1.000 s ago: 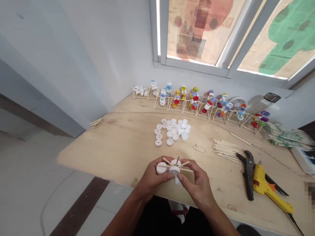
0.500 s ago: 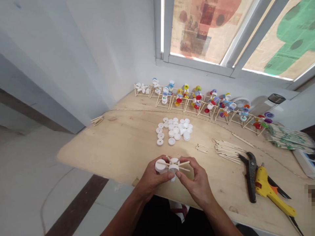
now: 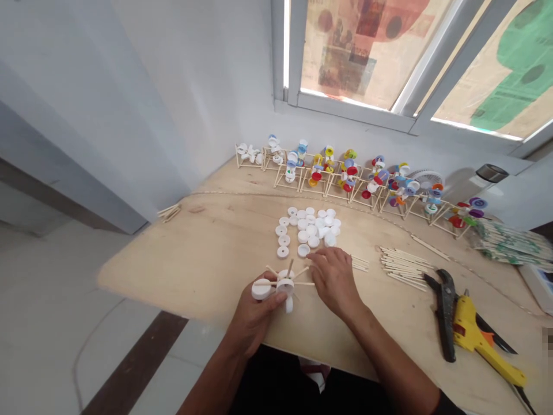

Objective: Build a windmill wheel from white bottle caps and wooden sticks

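Observation:
My left hand (image 3: 254, 314) is closed on a hub of white bottle caps with wooden sticks (image 3: 285, 286) poking out around it like spokes. White caps are fixed on some spokes, one to the left and one below. My right hand (image 3: 334, 279) is off the hub, fingers slightly bent and apart, and nothing shows in them. Its index fingertip is beside a loose white bottle cap (image 3: 303, 251), at the near side of a cluster of white caps (image 3: 313, 225). I cannot tell whether it touches that cap.
Behind stands a row of stick frames with coloured cap wheels (image 3: 349, 178). Cut wooden sticks (image 3: 404, 266) lie to the right, near black-handled pliers or cutters (image 3: 444, 317) and a yellow glue gun (image 3: 484, 340). More sticks (image 3: 169, 212) sit at the left edge.
My right hand has let go of the cap-and-stick wheel and moved forward to the loose caps. My left hand has shifted slightly left with the wheel.

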A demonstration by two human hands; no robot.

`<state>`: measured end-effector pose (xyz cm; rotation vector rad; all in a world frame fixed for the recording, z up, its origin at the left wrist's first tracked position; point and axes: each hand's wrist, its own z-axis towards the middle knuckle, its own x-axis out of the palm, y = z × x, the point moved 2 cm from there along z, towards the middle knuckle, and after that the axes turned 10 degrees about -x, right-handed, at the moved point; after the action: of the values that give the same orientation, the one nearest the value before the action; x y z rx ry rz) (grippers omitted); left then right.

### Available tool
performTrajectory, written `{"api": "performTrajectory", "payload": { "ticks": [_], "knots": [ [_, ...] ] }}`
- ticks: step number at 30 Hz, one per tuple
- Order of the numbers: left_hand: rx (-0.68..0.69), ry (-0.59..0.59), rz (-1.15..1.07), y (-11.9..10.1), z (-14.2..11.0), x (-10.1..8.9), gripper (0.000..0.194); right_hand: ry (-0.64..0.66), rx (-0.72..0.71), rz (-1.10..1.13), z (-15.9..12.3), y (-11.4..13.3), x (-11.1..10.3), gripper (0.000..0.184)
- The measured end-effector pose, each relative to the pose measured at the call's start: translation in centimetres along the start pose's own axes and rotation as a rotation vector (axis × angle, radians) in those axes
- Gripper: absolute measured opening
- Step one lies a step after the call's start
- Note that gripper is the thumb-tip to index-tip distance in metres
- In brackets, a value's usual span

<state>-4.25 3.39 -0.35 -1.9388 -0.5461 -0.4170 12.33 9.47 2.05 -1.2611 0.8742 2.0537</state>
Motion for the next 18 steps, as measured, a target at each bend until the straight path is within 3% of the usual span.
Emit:
{"api": "performTrajectory", "payload": {
  "ticks": [3, 7, 18],
  "knots": [
    [-0.001, -0.01, -0.018, -0.1, 0.0, 0.0, 0.033, 0.038, -0.036, -0.154, 1.2, 0.4, 1.0, 0.025],
    [-0.007, -0.024, -0.024, -0.4, 0.1, 0.4, 0.033, 0.043, -0.045, -0.195, 1.0, 0.2, 1.0, 0.018],
    [0.004, -0.051, -0.019, 0.5, 1.5, 1.9, 0.04, 0.007, -0.046, -0.116, -5.9, -1.9, -2.4, 0.011]
  ]
}}
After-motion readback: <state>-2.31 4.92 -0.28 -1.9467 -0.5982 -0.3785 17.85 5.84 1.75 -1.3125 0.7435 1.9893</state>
